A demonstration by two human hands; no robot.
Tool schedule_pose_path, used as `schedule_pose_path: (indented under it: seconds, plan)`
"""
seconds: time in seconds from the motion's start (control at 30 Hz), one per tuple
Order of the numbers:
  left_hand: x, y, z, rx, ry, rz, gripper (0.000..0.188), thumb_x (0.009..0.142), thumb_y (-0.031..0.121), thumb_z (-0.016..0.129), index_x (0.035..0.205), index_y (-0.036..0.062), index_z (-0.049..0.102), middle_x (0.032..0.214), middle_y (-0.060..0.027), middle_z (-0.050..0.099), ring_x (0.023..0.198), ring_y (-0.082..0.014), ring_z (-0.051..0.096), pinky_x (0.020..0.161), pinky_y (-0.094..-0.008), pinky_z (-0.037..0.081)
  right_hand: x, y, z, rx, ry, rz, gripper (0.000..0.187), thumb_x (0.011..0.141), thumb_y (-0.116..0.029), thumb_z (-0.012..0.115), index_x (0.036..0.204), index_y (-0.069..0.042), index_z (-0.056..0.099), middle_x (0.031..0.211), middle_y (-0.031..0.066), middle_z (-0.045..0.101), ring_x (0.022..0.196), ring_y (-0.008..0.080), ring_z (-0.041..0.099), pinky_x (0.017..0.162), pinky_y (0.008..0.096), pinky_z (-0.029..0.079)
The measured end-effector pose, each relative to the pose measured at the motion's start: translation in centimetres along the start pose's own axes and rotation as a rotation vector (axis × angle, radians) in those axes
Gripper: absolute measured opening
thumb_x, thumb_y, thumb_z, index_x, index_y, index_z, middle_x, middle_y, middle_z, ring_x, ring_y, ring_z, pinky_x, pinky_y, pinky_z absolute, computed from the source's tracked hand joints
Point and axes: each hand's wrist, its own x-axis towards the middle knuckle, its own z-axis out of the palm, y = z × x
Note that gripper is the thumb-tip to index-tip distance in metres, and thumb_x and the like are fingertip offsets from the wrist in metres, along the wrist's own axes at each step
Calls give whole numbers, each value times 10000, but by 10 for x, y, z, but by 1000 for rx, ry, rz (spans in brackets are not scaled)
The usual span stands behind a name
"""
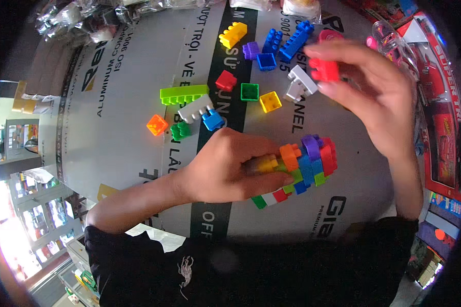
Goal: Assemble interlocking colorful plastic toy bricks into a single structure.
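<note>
My left hand (225,166) is closed around the near-left side of a multicoloured building block assembly (307,166), built from orange, purple, blue, red, green and yellow pieces. Part of that assembly is hidden under my fingers. Up at the right, my right hand (371,87) pinches a red building block (323,70) between thumb and fingers, above the table. Just left of it lies a white block (300,84). Blue blocks (297,41) sit behind, near my fingertips. A yellow block (270,102) and a dark green block (249,92) rest between my two hands.
Left of centre lie a long lime block (184,94), a grey-white block (195,108), an orange block (157,125) and a green block (180,131). Clear plastic bags (87,23) line the far left edge. Red packaging boxes (440,117) stand along the right.
</note>
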Motion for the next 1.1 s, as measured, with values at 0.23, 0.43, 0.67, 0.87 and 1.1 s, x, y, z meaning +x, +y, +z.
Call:
schedule_pose_path:
  seconds: [0.23,0.43,0.67,0.87,1.1]
  plan:
    - [-3,-9,9,-345,237,-24,328,777,215,707,970,-33,612,636,-28,544,540,-33,447,474,-233,376,-33,-3,5,443,235,213,328,730,48,557,1040,4,457,1131,210,538,1034,301,565,944,391,414]
    - [-5,-1,11,-382,332,-26,389,786,204,699,1055,-53,588,745,-77,590,630,-52,498,557,-227,428,-33,-8,12,536,206,352,374,746,-48,563,1106,3,472,1061,174,580,1034,247,564,949,363,400]
    - [-7,0,11,-211,344,31,386,797,194,688,1060,-66,580,783,-57,601,672,-51,503,590,-231,439,-40,-8,5,488,124,457,271,791,-96,640,1036,-2,574,982,77,620,946,135,581,855,272,449]
    - [-3,3,9,-433,333,-67,390,802,193,681,1080,-59,577,800,-39,594,691,-39,487,607,-219,433,-38,-6,2,582,137,532,246,807,-94,629,1024,1,562,1002,93,614,928,134,589,804,270,480]
    - [-6,0,8,-372,272,-152,308,783,213,696,952,-36,627,699,-23,564,614,-29,464,532,-210,401,-45,-4,0,367,84,365,196,814,-34,625,991,16,557,989,103,617,891,118,595,769,245,497]
